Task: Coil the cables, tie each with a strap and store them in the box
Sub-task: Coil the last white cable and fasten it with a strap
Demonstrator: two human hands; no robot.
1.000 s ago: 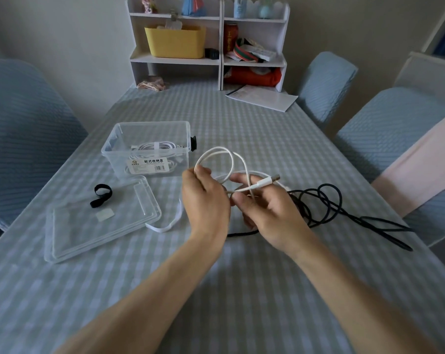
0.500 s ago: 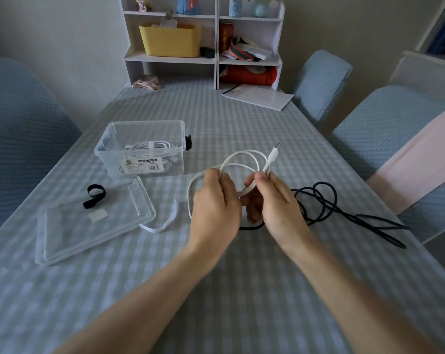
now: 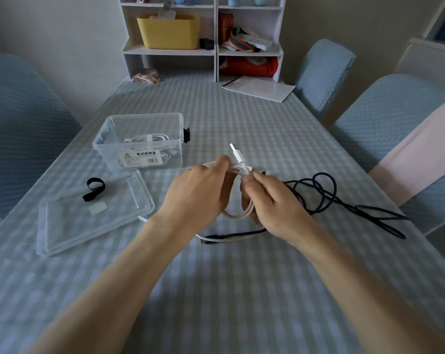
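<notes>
We see the clear box (image 3: 139,141) with a tied white coil inside, its lid (image 3: 70,226) nearer, and a black strap (image 3: 93,189) on the lid. A loose black cable (image 3: 326,198) sprawls on the tabletop (image 3: 216,290), right of the hands. Above the tabletop, our left hand (image 3: 198,198) and right hand (image 3: 275,203) each grip the white cable (image 3: 238,214), seemingly coiled, its plug (image 3: 236,154) pointing up.

At your twelve o'clock stands a white shelf unit (image 3: 216,51) with a yellow bin (image 3: 169,31); papers (image 3: 258,88) lie at one o'clock.
</notes>
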